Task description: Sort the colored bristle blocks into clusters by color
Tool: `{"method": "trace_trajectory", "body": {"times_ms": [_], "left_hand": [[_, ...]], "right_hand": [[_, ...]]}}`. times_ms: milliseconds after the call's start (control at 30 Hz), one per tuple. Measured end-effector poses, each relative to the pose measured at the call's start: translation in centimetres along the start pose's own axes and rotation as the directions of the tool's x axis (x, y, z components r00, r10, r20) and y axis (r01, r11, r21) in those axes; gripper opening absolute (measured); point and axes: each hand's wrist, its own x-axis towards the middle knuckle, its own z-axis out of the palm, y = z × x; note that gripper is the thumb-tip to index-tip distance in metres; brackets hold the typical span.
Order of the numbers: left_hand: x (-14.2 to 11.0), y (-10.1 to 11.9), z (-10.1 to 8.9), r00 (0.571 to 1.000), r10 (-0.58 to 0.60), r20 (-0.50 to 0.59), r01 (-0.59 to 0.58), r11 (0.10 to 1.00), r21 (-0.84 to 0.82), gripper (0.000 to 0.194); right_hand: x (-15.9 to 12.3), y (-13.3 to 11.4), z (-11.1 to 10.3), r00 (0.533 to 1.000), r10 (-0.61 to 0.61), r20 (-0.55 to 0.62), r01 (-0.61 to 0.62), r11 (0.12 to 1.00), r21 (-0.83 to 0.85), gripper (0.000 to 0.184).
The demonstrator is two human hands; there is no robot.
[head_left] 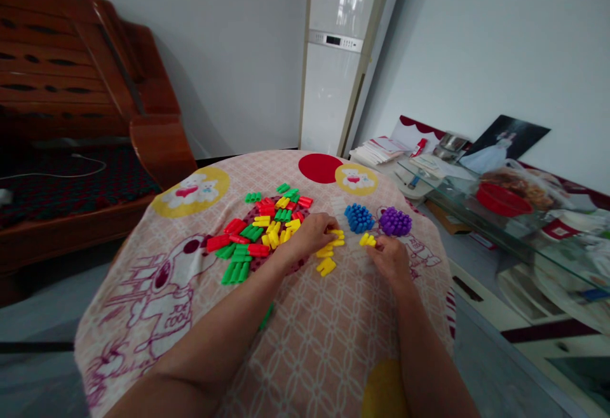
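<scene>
1. We have a patterned tablecloth (305, 354) spread over a rounded tabletop, with everything we handle on or just above it.
2. We see a mixed pile of red, green and yellow plastic blocks (236, 270) left of our hands, their long axes pointing many ways.
3. Our left hand (314, 234) reaches in beside the pile, fingers curled down at the yellow group; we cannot tell whether they grip a block.
4. Our right hand (391, 259) is closed, pinching the held yellow block at its right end.
5. We find the purple cluster (395, 222) beyond our right hand, and the blue cluster (359, 218) to its left.
6. We have the yellow group (325, 251) under and beside our left fingers; its nearest block slants, its right side farther from us.
7. We hold the held yellow block (366, 239) between our hands, just nearer than the blue cluster; its long axis runs roughly left to right, the free end pointing left.
</scene>
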Motion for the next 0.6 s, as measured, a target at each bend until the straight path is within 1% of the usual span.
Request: {"method": "trace_trajectory", "body": {"times_ms": [67, 100, 167, 200, 233, 300, 333, 400, 467, 500, 567, 600], "left_hand": [[-0.1, 0.3, -0.1, 1.0, 0.009, 0.021, -0.007, 0.997, -0.073, 0.018], [-0.1, 0.5, -0.1, 0.999, 0.021, 0.03, -0.018, 0.995, -0.102, 0.017], [-0.1, 0.5, 0.0, 0.999, 0.043, 0.022, -0.039, 0.988, -0.149, 0.015], [-0.1, 0.5, 0.0, 0.999, 0.045, 0.002, -0.044, 0.985, -0.168, 0.015], [-0.1, 0.5, 0.1, 0.999, 0.043, -0.026, -0.047, 0.981, -0.19, 0.015], [0.1, 0.4, 0.0, 0.996, 0.029, -0.079, -0.048, 0.968, -0.245, 0.014], [0.1, 0.3, 0.0, 0.995, 0.021, -0.096, -0.047, 0.96, -0.275, 0.014], [0.2, 0.2, 0.1, 0.995, 0.012, -0.104, -0.046, 0.942, -0.332, 0.014], [0.3, 0.1, 0.3, 0.995, 0.005, -0.1, -0.043, 0.925, -0.378, 0.014], [0.3, 0.1, 0.4, 0.995, 0.003, -0.096, -0.041, 0.916, -0.4, 0.015], [0.3, 0.0, 0.6, 0.997, 0.005, -0.08, -0.04, 0.892, -0.449, 0.015], [0.3, 0.0, 0.6, 0.997, 0.004, -0.072, -0.038, 0.878, -0.478, 0.016]], "right_hand": [[0.4, 0.8, -0.7, 0.992, 0.076, -0.102, -0.073, 0.997, 0.036, 0.03], [0.5, 1.3, -1.2, 0.978, 0.124, -0.166, -0.118, 0.992, 0.05, 0.032], [0.7, 2.6, -2.2, 0.935, 0.219, -0.28, -0.22, 0.975, 0.027, 0.033], [0.7, 3.3, -2.7, 0.913, 0.26, -0.314, -0.279, 0.96, -0.015, 0.033], [0.6, 4.0, -3.2, 0.899, 0.292, -0.326, -0.333, 0.94, -0.075, 0.034], [0.2, 5.3, -3.7, 0.894, 0.346, -0.286, -0.41, 0.889, -0.205, 0.033], [0.0, 5.9, -3.9, 0.895, 0.371, -0.247, -0.429, 0.867, -0.253, 0.032], [-0.5, 6.7, -3.9, 0.902, 0.391, -0.185, -0.43, 0.851, -0.302, 0.03], [-0.7, 7.0, -4.0, 0.908, 0.386, -0.165, -0.419, 0.856, -0.302, 0.03], [-0.7, 6.9, -4.1, 0.909, 0.38, -0.173, -0.415, 0.863, -0.289, 0.031], [-0.7, 6.3, -4.4, 0.897, 0.376, -0.235, -0.428, 0.873, -0.236, 0.038], [-0.6, 5.7, -4.6, 0.882, 0.376, -0.284, -0.436, 0.879, -0.192, 0.043]]}}
